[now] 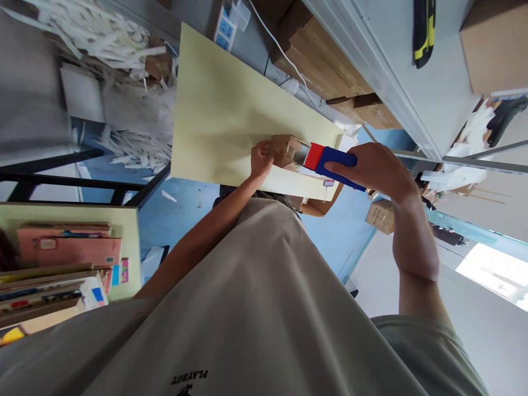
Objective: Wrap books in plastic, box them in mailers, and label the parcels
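Note:
A small brown cardboard box (282,149) with a printed label sits on the pale yellow tabletop (214,104). My left hand (261,159) grips its left end, fingers curled and partly hidden. From the right, my right hand (377,168) is wrapped around a blue and red tape dispenser (314,157). The dispenser's toothed red end is right beside the box's right side, where a greyish strip shows between them. I cannot tell whether that strip is tape stuck to the box.
A white power strip (225,32) lies behind the table. Large cartons (325,55) stand beyond the far edge. A yellow and black utility knife (424,33) rests on a grey shelf (385,33). Shredded white paper (103,33) is at left, above a side table with pink packages (78,250).

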### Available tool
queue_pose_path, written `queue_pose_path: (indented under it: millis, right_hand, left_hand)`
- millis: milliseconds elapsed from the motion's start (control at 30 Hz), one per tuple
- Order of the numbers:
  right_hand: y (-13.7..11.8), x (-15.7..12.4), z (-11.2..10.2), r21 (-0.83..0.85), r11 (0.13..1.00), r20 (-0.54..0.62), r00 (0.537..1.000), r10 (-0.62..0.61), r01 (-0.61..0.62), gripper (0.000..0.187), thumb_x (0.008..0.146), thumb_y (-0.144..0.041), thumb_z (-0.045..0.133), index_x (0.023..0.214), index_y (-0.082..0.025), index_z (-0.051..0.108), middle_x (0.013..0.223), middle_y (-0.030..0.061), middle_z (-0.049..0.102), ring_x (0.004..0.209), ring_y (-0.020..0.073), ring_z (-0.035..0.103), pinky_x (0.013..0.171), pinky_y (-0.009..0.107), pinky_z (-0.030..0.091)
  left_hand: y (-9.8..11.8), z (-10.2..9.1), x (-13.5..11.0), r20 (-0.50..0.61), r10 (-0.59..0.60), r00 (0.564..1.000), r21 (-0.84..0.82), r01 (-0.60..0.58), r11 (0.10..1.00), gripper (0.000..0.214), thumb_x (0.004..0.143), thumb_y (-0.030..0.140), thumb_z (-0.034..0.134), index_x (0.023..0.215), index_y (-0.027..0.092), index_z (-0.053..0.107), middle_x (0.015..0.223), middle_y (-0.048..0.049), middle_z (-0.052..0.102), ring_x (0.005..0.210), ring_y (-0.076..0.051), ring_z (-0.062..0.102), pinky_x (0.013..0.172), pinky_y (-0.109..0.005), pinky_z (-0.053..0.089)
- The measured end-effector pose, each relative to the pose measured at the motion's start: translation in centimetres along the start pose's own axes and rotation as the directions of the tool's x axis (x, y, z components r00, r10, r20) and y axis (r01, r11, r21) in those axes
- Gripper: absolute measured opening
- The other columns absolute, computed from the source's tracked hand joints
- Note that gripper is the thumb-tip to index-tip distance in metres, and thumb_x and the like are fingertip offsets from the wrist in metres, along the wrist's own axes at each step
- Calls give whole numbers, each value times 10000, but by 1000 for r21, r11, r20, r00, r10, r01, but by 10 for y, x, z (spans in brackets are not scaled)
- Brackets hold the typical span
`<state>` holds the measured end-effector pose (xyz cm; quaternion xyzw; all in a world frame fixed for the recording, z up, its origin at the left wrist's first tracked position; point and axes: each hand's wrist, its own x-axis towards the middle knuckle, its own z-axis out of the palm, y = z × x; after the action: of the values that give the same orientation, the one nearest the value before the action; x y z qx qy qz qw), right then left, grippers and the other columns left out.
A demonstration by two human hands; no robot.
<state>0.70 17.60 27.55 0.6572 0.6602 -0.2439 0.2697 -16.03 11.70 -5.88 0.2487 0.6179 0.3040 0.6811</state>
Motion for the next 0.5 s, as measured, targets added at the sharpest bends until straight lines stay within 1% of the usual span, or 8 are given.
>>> queue_pose_path:
  millis: [67, 133, 167, 233, 300, 367, 433, 500]
  right_hand:
    - [2, -2, 3, 27, 999, -22, 999, -31, 32, 716, 1021, -946, 611, 898, -265, 792, 602, 49, 579, 704, 314, 699, 828, 512, 582]
    - [4, -3, 7, 40, 998, -43, 998, -47, 49, 685, 1022, -924, 642, 983, -263, 820, 660, 75, 628, 813, 365, 746, 879, 545, 591]
    - [4, -3, 9, 39, 998, -54, 997, -50, 52, 675, 1019, -914, 661, 1011, -259, 826, 685, 89, 645, 863, 390, 759, 897, 558, 592]
    - [3, -3, 12, 30, 998, -74, 996, -56, 58, 671, 1010, -903, 695, 1028, -246, 826, 722, 112, 666, 936, 425, 769, 918, 574, 593]
    - [0, -2, 14, 13, 998, -88, 994, -60, 61, 682, 1003, -904, 713, 1009, -230, 818, 752, 127, 679, 979, 440, 772, 932, 586, 598]
    - [-7, -1, 12, -14, 998, -88, 994, -68, 67, 710, 1003, -913, 703, 985, -211, 809, 780, 141, 694, 1006, 451, 778, 941, 597, 605]
    - [-17, 0, 8, -52, 996, -70, 995, -78, 74, 742, 1020, -917, 662, 996, -190, 808, 820, 159, 722, 1046, 468, 782, 953, 603, 612]
    - [-26, 0, 3, -95, 993, -37, 997, -73, 70, 764, 1043, -907, 611, 1043, -170, 814, 881, 180, 759, 1103, 485, 781, 969, 598, 615]
  left_hand:
    - [0, -10, -5, 24, 52, 998, 64, -54, 996, 560, 880, 355, 1001, 1366, 205, 767, 1339, -138, 767, 1188, -262, 715, 1051, -378, 556]
    - [9, -20, -14, 139, 165, 976, 93, -178, 980, 827, 834, 444, 1044, 1554, 242, 690, 1561, -184, 686, 1397, -340, 670, 1151, -441, 553]
    - [18, -24, -19, 211, 237, 949, 102, -262, 960, 927, 808, 492, 1062, 1610, 261, 658, 1651, -195, 635, 1511, -384, 610, 1214, -478, 533]
    - [40, -24, -26, 354, 377, 856, 116, -440, 890, 1072, 738, 569, 1103, 1657, 278, 634, 1767, -198, 551, 1696, -464, 429, 1351, -552, 435]
    - [61, -18, -27, 457, 461, 760, 135, -572, 809, 1071, 701, 619, 1114, 1616, 268, 681, 1785, -199, 536, 1759, -520, 313, 1433, -615, 317]
    - [74, -7, -21, 541, 492, 683, 167, -660, 733, 928, 763, 652, 1064, 1536, 253, 740, 1728, -199, 588, 1743, -537, 331, 1453, -651, 270]
    - [77, 3, -12, 619, 483, 619, 221, -728, 649, 763, 883, 639, 961, 1505, 247, 758, 1629, -189, 657, 1697, -518, 398, 1438, -670, 299]
    - [74, 9, -4, 678, 452, 579, 292, -777, 558, 699, 932, 557, 888, 1547, 267, 727, 1552, -169, 705, 1635, -507, 439, 1383, -716, 383]
